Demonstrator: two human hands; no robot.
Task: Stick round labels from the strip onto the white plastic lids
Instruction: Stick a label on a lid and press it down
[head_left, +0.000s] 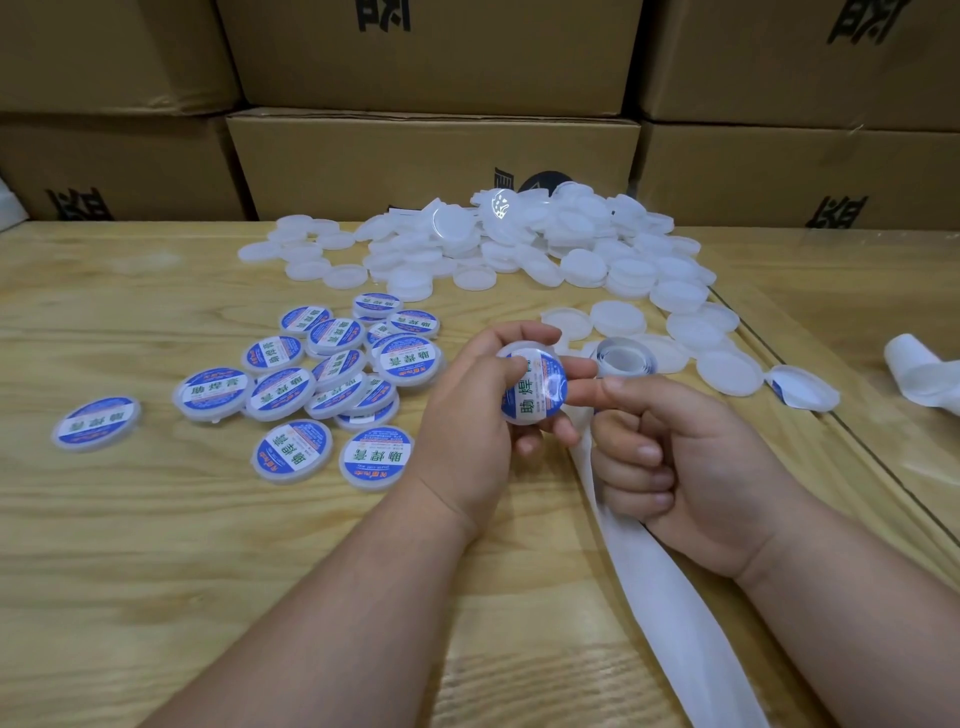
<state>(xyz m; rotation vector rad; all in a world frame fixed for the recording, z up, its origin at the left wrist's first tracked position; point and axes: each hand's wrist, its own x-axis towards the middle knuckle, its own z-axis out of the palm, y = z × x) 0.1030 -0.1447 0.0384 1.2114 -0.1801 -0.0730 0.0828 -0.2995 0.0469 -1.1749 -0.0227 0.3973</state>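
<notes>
White strip runs off bottom edge; left hand half-covers lid.

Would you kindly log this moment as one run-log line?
step: pressing label onto lid | left hand: holds lid | right hand: forefinger on lid, grips strip | labelled lids: left | blank lids: behind

Glossy label on translucent plastic lid; pale grained wood table; matt cardboard boxes.

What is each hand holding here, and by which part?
Left hand grips the round white plastic lid with blue label by its rim. Right hand curls around the white backing strip.
</notes>
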